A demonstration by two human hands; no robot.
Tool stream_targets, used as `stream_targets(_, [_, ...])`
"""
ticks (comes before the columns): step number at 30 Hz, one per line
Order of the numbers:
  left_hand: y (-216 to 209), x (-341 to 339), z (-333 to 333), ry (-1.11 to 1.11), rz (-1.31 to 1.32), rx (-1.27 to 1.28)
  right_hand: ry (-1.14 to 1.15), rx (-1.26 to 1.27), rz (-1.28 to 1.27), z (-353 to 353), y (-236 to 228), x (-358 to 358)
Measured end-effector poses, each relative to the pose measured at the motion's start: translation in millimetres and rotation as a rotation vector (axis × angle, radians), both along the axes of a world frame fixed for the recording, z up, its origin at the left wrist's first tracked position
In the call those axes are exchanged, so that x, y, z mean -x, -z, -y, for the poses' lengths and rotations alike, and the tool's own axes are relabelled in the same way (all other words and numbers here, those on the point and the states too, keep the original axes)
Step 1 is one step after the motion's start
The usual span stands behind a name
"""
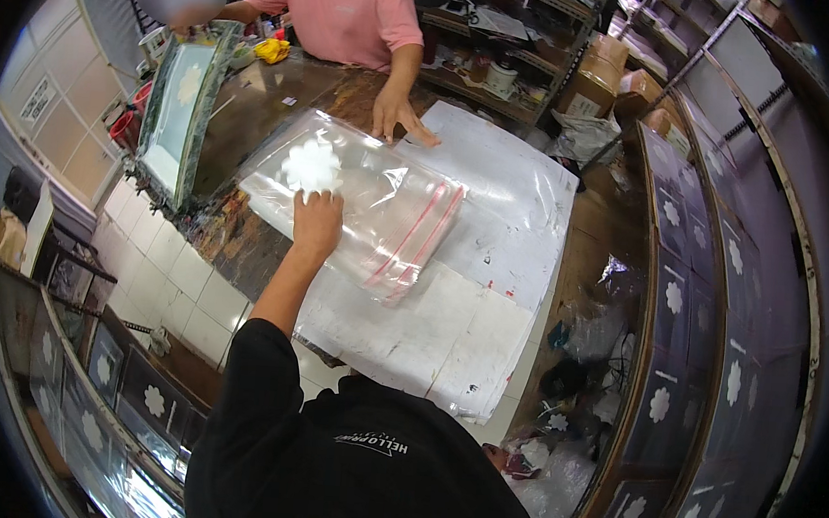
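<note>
Black cloth covered the person's shoulder and upper arm, a dark sleeve (pixel 265 369) ending above the elbow. Pale sheets (pixel 458 328) lay over the near part of the table (pixel 277 94). Partly on these rested the clear plastic bag (pixel 370 214), flat and glossy, two pinkish-red stripes running across its right end. The left hand (pixel 317 223) was on the bag, fingers curled at the lower edge of a white flower shape (pixel 311 164); whether they pinched the plastic I could not tell. The right hand was out of view, its state unknown. At the bag's far edge a co-worker's hand (pixel 397 117) reached down with fingers spread. Left of the bag, a framed screen (pixel 189 89) stood tilted upward, near a yellow cloth (pixel 272 51). Beyond the co-worker's pink shirt (pixel 339 12) were loaded shelves (pixel 489 45) and cardboard boxes (pixel 597 71).
</note>
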State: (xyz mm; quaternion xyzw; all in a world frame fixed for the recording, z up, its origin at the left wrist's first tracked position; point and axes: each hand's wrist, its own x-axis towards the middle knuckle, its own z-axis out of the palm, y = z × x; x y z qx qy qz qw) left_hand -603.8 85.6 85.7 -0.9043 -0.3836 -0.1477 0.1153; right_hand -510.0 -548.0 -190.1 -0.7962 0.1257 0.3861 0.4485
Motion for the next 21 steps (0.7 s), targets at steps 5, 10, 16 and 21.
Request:
stream_targets(5, [-14.6,-27.7,66.0,0.278,-0.031,0.056,0.099,0.022,-0.004,-11.1,-11.3,6.5])
stream_targets(10, [-38.7,-57.0,163.9,0.623,0.080,0.093,0.307,-0.316,0.215,-39.6,-55.3,-19.0])
stream_targets(16, [-66.3,-100.3,255.7,1.044,-0.009,0.197,0.073,-1.022,0.417,-101.7,-306.6,-40.0])
stream_targets(21, [-67.0,-112.6,300.3,1.234,-0.095,0.238,-0.168,-0.530,0.662,-134.3,-368.6,-52.5])
